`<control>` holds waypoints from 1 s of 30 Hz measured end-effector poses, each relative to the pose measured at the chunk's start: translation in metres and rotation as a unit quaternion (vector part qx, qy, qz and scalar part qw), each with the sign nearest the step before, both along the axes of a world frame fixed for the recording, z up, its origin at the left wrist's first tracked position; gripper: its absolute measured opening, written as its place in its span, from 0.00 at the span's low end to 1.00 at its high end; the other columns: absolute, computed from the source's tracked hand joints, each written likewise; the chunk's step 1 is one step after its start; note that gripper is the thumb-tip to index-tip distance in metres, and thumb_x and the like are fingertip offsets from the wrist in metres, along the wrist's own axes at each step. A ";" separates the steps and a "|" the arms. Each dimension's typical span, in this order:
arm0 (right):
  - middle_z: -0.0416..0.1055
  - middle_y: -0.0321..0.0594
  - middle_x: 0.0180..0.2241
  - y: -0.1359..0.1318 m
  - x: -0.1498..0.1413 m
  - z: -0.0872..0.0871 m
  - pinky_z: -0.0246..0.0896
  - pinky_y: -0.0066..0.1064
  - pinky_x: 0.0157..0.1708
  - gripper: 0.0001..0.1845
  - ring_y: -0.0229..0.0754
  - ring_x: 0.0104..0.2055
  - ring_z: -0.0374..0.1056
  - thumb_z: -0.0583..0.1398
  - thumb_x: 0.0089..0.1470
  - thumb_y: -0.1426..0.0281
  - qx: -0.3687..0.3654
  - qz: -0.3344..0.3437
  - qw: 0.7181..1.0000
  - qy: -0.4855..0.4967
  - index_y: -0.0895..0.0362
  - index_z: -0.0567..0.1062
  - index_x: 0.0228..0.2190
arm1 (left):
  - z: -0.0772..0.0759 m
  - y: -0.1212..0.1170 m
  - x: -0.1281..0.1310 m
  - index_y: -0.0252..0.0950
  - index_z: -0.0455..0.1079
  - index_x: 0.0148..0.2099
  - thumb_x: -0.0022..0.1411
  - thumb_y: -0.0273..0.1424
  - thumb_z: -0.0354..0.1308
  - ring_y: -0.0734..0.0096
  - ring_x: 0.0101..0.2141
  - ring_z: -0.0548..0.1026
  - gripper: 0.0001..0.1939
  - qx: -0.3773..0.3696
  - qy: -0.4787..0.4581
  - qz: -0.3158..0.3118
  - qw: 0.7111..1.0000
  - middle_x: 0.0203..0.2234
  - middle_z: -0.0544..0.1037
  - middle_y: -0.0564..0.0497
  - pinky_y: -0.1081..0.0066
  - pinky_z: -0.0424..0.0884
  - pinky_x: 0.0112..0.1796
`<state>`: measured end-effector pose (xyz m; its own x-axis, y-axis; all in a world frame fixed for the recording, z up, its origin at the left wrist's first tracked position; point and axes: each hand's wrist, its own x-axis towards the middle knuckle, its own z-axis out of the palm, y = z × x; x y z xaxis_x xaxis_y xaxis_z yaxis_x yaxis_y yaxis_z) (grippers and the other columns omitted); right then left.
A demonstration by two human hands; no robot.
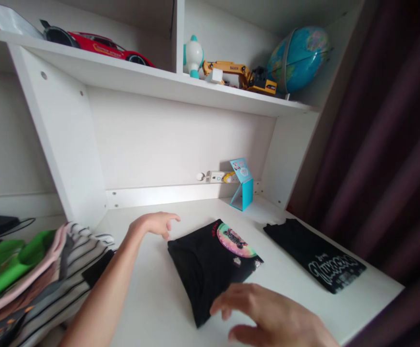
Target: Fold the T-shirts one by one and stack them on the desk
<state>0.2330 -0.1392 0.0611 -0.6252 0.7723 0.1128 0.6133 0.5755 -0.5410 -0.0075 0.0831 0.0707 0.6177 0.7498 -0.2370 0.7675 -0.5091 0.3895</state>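
Note:
A folded black T-shirt with a round colourful print lies on the white desk in front of me. My left hand hovers just beyond the shirt's far left corner, fingers loosely stretched, holding nothing. My right hand hangs over the shirt's near edge, fingers spread and empty. A second folded black T-shirt with white lettering rests to the right, apart from both hands.
A pile of unfolded clothes, green, pink and striped, fills the desk's left side. A small blue card stand stands at the back wall. The shelf above holds a red toy car, a yellow excavator and a globe. A dark curtain hangs at right.

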 end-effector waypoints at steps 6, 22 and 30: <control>0.68 0.41 0.47 0.070 0.037 -0.041 0.57 0.33 0.50 0.18 0.40 0.49 0.64 0.46 0.57 0.71 0.096 -0.195 0.976 0.033 0.54 0.69 0.46 | -0.023 -0.043 0.059 0.34 0.59 0.56 0.59 0.39 0.44 0.57 0.54 0.61 0.25 0.102 0.028 -0.046 0.993 0.54 0.62 0.40 0.63 0.59 0.50; 0.44 0.44 0.60 0.092 0.061 -0.114 0.49 0.53 0.51 0.26 0.53 0.61 0.41 0.42 0.59 0.64 0.062 -0.369 0.901 -0.220 0.55 0.51 0.58 | -0.096 -0.043 0.087 0.37 0.40 0.64 0.58 0.53 0.32 0.51 0.60 0.36 0.37 0.113 0.062 -0.046 0.991 0.62 0.40 0.44 0.38 0.31 0.51; 0.68 0.54 0.45 -0.017 0.009 -0.155 0.57 0.55 0.45 0.30 0.61 0.47 0.63 0.54 0.49 0.52 0.246 -0.403 0.845 -0.252 0.55 0.68 0.50 | -0.108 -0.016 0.075 0.47 0.54 0.59 0.61 0.47 0.39 0.46 0.59 0.41 0.26 0.261 0.057 0.069 0.961 0.60 0.52 0.40 0.35 0.30 0.48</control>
